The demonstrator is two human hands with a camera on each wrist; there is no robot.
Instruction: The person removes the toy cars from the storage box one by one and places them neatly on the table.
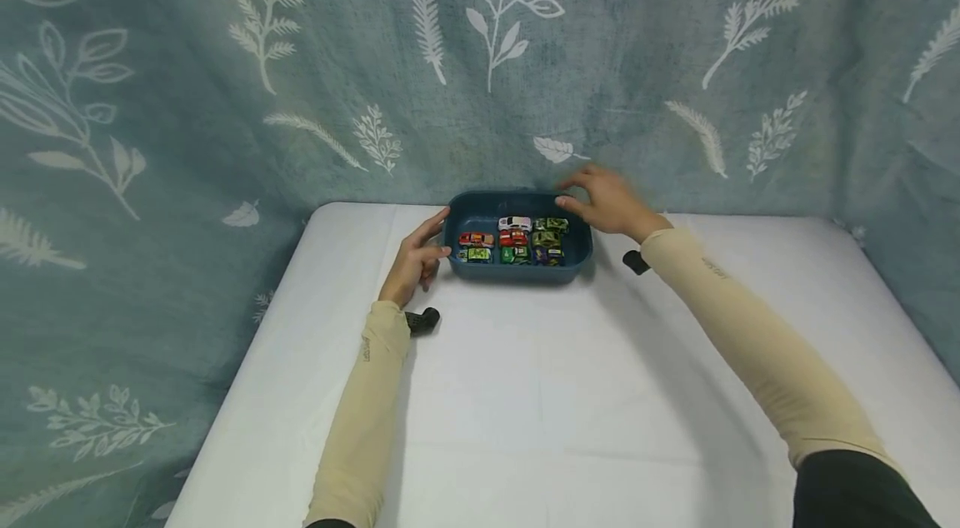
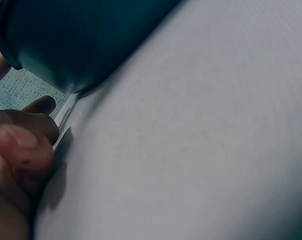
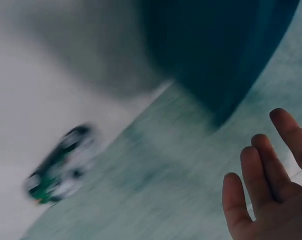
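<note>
Currently your left hand sits at the left end of the blue tray, fingers fairly straight and lying against the tray's outer wall, gripping nothing; the left wrist view shows fingertips resting on the white table just beside the tray's dark rounded corner. Your right hand hovers at the tray's far right corner, fingers relaxed and spread, holding nothing; whether it touches the rim cannot be told from the head view. In the right wrist view the fingers are straight and apart, with the tray wall above them, though the frame is motion-blurred. The tray stands near the back edge of the table, close to the leaf-print curtain. Inside the tray, toy cars lie in three short rows: an orange car and a yellow-green car at left, a white car, a red car and a green car in the middle, camouflage-coloured cars at right. The left part of the tray's far end holds no car. The right wrist view also catches one blurred green-and-white car on the table outside the tray; it is not visible in the head view. Both arms wear beige sleeves, and a small black camera unit is strapped at each wrist
</note>
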